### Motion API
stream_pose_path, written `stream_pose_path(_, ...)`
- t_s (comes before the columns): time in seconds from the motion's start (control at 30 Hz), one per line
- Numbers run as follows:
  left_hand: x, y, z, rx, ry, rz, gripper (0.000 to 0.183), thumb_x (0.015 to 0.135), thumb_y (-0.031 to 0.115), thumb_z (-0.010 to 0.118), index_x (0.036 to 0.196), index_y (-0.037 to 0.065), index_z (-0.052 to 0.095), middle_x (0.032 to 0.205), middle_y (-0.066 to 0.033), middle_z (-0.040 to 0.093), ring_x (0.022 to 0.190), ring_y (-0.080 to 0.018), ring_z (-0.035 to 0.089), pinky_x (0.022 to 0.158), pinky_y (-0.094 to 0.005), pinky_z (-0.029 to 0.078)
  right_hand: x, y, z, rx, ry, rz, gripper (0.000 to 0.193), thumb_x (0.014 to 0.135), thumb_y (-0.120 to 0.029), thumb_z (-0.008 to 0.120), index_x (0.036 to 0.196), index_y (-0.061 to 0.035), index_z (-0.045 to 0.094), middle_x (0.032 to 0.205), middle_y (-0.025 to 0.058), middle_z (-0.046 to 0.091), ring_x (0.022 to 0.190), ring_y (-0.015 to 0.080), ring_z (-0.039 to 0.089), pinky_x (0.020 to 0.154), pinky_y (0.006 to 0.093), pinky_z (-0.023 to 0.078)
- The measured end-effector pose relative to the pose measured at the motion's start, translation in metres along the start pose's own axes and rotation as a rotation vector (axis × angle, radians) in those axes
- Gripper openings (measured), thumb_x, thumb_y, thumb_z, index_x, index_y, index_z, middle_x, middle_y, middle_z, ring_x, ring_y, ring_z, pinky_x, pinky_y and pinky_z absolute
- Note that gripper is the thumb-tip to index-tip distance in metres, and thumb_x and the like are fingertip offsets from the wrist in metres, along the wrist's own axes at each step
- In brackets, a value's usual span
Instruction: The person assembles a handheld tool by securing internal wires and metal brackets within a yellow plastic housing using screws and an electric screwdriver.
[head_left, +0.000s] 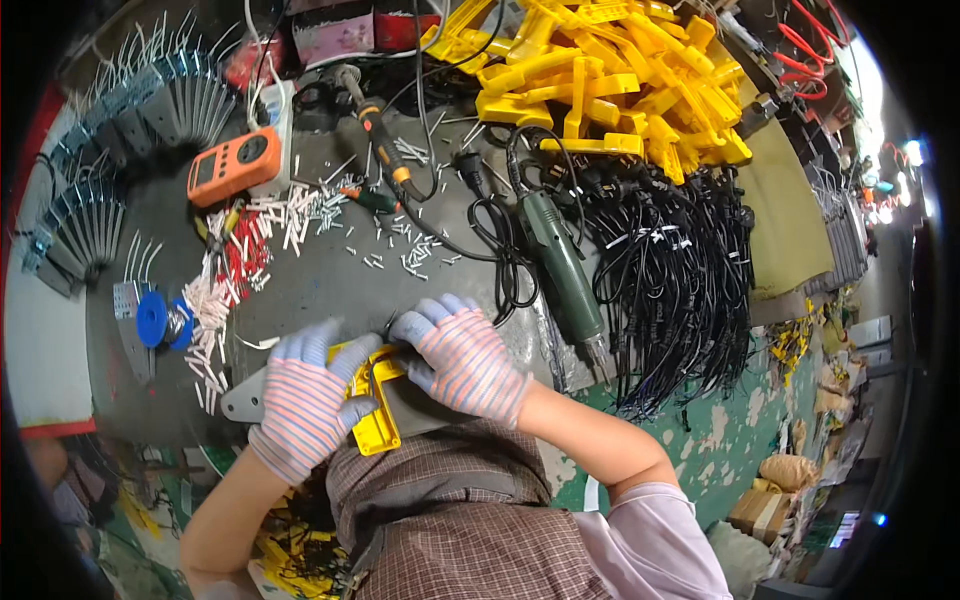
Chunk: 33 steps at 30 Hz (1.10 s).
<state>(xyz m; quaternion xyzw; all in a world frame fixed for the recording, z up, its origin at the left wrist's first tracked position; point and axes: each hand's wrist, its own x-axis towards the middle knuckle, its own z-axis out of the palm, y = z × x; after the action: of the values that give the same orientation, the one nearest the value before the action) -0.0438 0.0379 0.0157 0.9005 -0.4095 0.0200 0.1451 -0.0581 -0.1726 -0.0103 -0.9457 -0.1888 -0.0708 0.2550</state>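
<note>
Near the table's front edge, my left hand [305,400], in a striped glove, grips a yellow plastic housing [377,430] shaped like an angled shell with its hollow side up. My right hand [468,362], gloved the same way, bends its fingers over the far end of that shell. A short dark cord [390,322] shows beside the right fingertips; what they pinch is hidden. Under my left hand, a grey metal plate [240,402] with holes sticks out to the left.
Beyond my hands lie loose screws [415,250], a green electric screwdriver [562,265] and a soldering iron [385,145]. Black corded parts [670,290] cover the right side below heaped yellow housings [620,80]. At left are a blue solder spool [152,320], pale sleeves [207,310] and an orange meter [232,165].
</note>
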Motion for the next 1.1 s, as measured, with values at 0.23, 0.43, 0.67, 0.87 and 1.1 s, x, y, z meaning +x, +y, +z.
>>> stream_pose_path(0.23, 0.004, 0.002, -0.003, 0.026, -0.213, -0.074, 0.059, 0.07, 0.029, 0.073, 0.127, 0.028, 0.059, 0.125, -0.0175, 0.053, 0.112, -0.0358, 0.049, 0.096, -0.0491, 0.038, 0.005, 0.036, -0.029, -0.01, -0.06, 0.003, 0.028, 0.078, -0.022, 0.065, 0.1, -0.0069, 0.059, 0.093, 0.0137, 0.061, 0.089, 0.0337, 0.058, 0.082, 0.0436, 0.046)
stream_pose_path(0.43, 0.0, 0.0, -0.006, 0.045, -0.253, -0.135, 0.059, 0.072, 0.028, 0.072, 0.129, 0.031, 0.057, 0.128, -0.017, 0.049, 0.116, -0.0367, 0.044, 0.098, -0.0492, 0.037, 0.14, 0.132, -0.099, -0.565, 0.46, 0.019, 0.035, 0.076, -0.012, 0.059, 0.111, -0.0114, 0.061, 0.109, 0.0118, 0.061, 0.107, 0.0294, 0.056, 0.093, 0.0427, 0.043)
stream_pose_path(0.67, 0.008, 0.007, -0.004, 0.028, -0.278, -0.135, 0.06, 0.073, 0.025, 0.074, 0.13, 0.031, 0.056, 0.122, -0.0146, 0.051, 0.112, -0.0342, 0.047, 0.098, -0.0451, 0.039, 0.166, 0.211, -0.123, -1.007, 0.264, -0.036, 0.024, 0.077, -0.011, 0.058, 0.101, -0.0124, 0.061, 0.11, 0.0106, 0.061, 0.113, 0.029, 0.055, 0.104, 0.0439, 0.036)
stream_pose_path(0.87, 0.003, 0.005, -0.001, 0.005, -0.279, -0.155, 0.058, 0.075, 0.024, 0.073, 0.13, 0.03, 0.057, 0.12, -0.0151, 0.053, 0.11, -0.0333, 0.05, 0.098, -0.0437, 0.04, 0.076, 0.144, -0.134, -0.348, 0.595, 0.052, 0.04, 0.084, -0.022, 0.064, 0.114, 0.0009, 0.054, 0.092, 0.0175, 0.067, 0.083, 0.0328, 0.065, 0.074, 0.0402, 0.05)
stream_pose_path(1.1, 0.006, 0.006, 0.0, 0.049, -0.22, -0.093, 0.055, 0.075, 0.021, 0.073, 0.128, 0.025, 0.059, 0.117, -0.0164, 0.056, 0.109, -0.0339, 0.053, 0.096, -0.0446, 0.042, -0.025, 0.047, -0.066, 1.546, 0.464, 0.224, 0.043, 0.094, -0.044, 0.057, 0.111, -0.0052, 0.054, 0.058, -0.0066, 0.029, 0.048, 0.0064, 0.026, 0.05, 0.0234, 0.025)
